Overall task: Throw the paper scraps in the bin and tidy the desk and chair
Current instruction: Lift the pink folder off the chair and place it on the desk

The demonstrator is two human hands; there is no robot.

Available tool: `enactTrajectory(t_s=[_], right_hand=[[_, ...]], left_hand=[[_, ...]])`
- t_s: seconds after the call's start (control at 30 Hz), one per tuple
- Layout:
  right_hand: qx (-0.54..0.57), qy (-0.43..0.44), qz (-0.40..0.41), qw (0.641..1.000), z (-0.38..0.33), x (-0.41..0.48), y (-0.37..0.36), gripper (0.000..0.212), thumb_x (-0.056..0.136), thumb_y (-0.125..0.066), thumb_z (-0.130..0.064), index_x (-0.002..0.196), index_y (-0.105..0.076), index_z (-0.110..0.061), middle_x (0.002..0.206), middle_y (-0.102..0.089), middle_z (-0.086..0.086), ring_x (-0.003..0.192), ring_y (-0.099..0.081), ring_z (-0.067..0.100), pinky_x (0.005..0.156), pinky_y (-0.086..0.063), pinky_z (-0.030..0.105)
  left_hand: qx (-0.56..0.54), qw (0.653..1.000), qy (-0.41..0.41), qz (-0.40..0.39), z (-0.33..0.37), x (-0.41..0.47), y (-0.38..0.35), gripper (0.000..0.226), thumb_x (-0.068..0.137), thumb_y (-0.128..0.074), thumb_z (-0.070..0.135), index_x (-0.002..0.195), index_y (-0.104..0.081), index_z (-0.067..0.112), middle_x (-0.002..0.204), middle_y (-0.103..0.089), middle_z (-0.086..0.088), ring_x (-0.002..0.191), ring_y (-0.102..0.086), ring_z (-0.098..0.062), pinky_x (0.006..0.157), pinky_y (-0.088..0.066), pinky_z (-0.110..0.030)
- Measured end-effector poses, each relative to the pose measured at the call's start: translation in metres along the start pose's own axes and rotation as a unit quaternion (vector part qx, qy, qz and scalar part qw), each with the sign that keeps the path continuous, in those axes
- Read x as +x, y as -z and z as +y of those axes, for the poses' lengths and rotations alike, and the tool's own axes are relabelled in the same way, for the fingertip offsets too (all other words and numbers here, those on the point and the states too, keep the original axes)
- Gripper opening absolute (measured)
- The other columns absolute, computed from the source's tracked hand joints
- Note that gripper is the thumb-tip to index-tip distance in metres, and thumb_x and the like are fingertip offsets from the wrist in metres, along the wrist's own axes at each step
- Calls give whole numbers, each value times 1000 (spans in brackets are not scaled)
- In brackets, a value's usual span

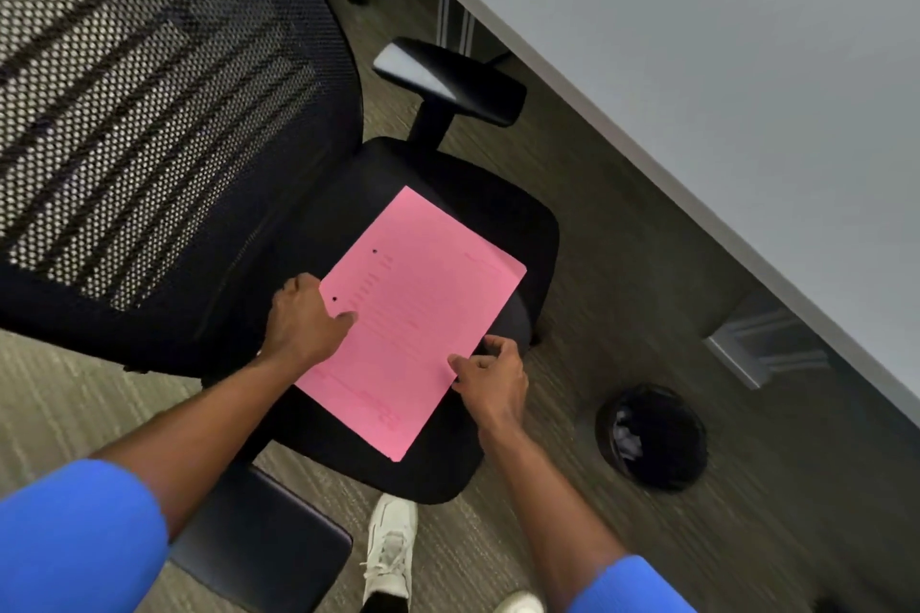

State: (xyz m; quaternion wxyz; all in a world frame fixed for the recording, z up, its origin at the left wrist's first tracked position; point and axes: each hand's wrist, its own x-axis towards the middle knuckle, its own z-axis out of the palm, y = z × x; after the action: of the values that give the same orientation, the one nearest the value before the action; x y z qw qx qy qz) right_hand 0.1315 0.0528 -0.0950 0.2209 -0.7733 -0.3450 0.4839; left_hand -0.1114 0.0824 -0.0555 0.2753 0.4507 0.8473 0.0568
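Note:
A pink folder (413, 319) with two punched holes lies flat on the black seat (478, 194) of an office chair. My left hand (303, 319) grips the folder's left edge, thumb on top and fingers curled under. My right hand (490, 376) pinches the folder's right edge near the seat's side. A round black bin (652, 438) stands on the floor to the right of the chair, with white paper scraps (627, 438) inside. The grey desk (722, 80) runs along the upper right.
The chair's mesh backrest (149, 115) fills the upper left. One armrest (448, 75) sits near the desk edge, another (259, 543) at the bottom left. My white shoes (391, 548) stand on the grey carpet by the seat. A desk leg (766, 348) is at the right.

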Motion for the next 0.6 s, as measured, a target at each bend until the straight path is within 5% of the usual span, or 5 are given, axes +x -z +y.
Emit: enactTrajectory(t_s=[0.13, 0.3, 0.5, 0.6], right_hand=[[56, -34, 4, 998, -5, -9, 7, 55, 85, -85, -10, 126, -51, -26, 92, -75, 1, 69, -77, 18, 73, -66, 46], [112, -12, 8, 994, -7, -27, 24, 63, 86, -73, 11, 131, -52, -28, 102, -74, 4, 76, -74, 19, 52, -55, 23], [122, 46, -8, 991, -5, -50, 74, 69, 85, -73, 12, 140, -56, -26, 110, -76, 3, 66, -72, 16, 55, -58, 31], [108, 80, -14, 991, -4, -64, 104, 69, 85, -76, 7, 140, -57, -31, 110, -77, -3, 80, -77, 24, 65, -65, 39]], left_hand=[[0, 1000, 7, 0, 2, -3, 5, 74, 82, -90, 32, 140, -55, 0, 136, -64, -23, 128, -59, -42, 103, -55, -50], [-58, 997, 40, -29, 1, -12, 17, 36, 83, -89, 20, 114, -73, 11, 112, -77, -11, 89, -64, -26, 76, -55, -35], [-100, 994, 12, -35, 17, -55, 38, 34, 83, -91, 18, 112, -74, 12, 107, -79, -6, 94, -73, -27, 79, -59, -38], [-137, 990, 7, -27, 27, -84, 45, 32, 85, -89, 16, 113, -74, 13, 103, -78, -2, 90, -74, -24, 73, -61, -38]])
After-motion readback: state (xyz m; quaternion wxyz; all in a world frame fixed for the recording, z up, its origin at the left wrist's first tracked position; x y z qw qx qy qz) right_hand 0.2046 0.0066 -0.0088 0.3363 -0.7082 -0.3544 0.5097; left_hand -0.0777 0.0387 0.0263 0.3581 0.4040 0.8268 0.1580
